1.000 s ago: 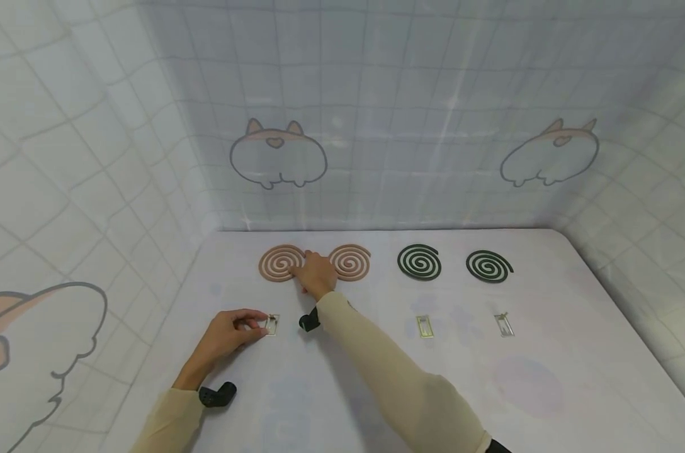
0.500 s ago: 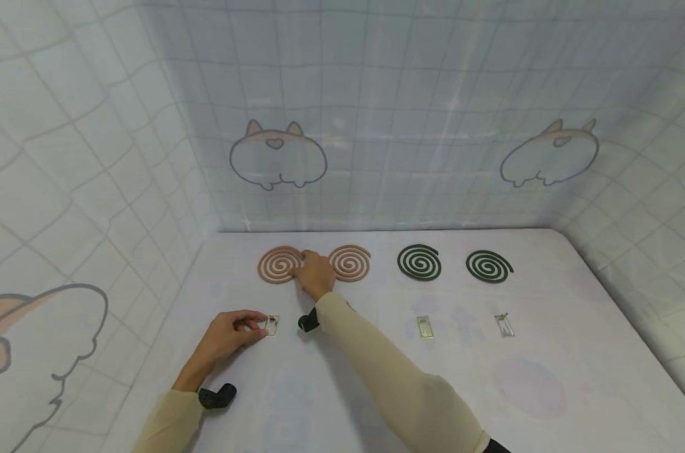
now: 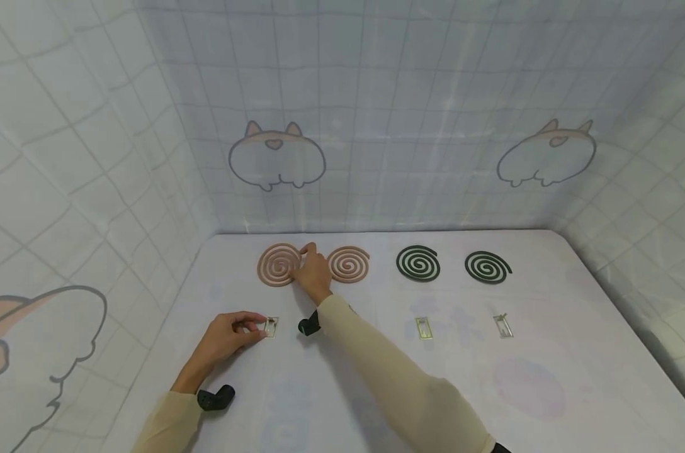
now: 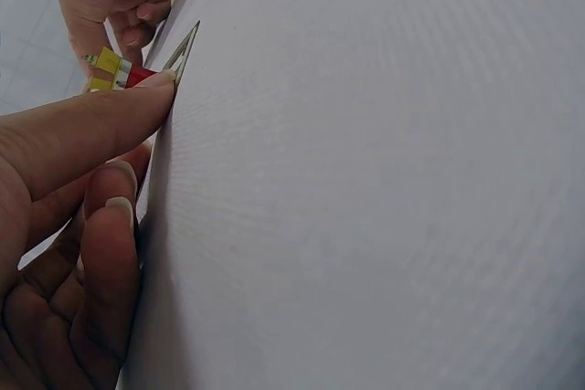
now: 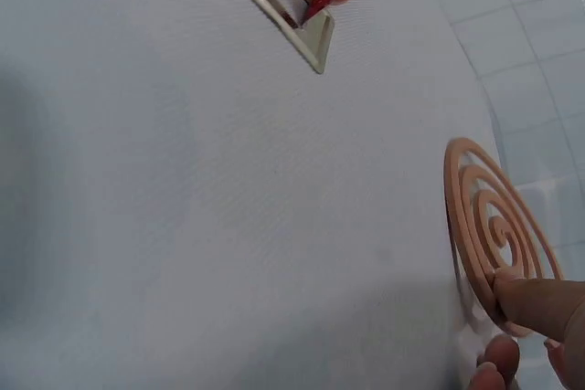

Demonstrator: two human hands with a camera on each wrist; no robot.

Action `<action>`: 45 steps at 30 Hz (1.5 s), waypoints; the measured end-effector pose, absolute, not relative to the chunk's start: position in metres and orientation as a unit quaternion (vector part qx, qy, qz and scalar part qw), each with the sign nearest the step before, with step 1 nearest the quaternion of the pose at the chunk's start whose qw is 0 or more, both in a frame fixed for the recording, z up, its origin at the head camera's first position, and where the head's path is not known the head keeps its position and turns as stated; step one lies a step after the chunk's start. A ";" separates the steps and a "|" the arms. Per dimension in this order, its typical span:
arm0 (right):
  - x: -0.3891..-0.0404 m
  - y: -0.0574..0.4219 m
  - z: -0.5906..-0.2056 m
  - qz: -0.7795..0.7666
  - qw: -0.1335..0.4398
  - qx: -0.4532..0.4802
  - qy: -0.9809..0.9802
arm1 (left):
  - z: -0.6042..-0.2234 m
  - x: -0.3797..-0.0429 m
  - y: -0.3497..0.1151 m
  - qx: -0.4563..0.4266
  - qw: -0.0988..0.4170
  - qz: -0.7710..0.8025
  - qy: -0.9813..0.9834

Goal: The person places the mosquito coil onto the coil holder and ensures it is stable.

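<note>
"Tile-print cloth [image 3: 388,207] backs the white table [image 3: 461,393]. Where's the coil [image 3: 267,264]?"

"Far left, its right edge clamped in the right hand [image 3: 313,275], thumb on top; another brown coil [image 3: 349,264] lies just beside that hand."

"And the left hand [image 3: 229,336]?"

"Thumb and finger pinch the stand [image 5: 320,41], on the coil's near side."

"Any handling advice?"

"I'd use a light pinch and lift slowly, so the rings rise evenly; thin coils probably snap if bent. Meanwhile, steady the stand."
</note>
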State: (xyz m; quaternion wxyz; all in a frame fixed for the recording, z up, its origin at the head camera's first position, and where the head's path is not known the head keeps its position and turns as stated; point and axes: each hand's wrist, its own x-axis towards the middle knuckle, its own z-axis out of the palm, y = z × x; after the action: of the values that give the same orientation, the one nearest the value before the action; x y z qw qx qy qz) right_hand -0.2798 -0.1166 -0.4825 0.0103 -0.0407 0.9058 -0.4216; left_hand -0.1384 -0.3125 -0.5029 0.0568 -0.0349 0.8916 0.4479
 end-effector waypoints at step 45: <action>-0.273 -0.098 -0.475 -0.645 0.099 -0.091 0.752 | -0.492 -0.138 -0.312 -0.024 0.066 0.450 0.890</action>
State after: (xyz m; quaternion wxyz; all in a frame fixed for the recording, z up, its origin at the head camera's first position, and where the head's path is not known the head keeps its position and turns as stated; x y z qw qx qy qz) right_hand -0.2735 -0.0981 -0.4753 0.0988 -0.0912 0.7521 -0.6452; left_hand -0.1378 -0.3121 -0.4919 0.0655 -0.0244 0.8903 0.4499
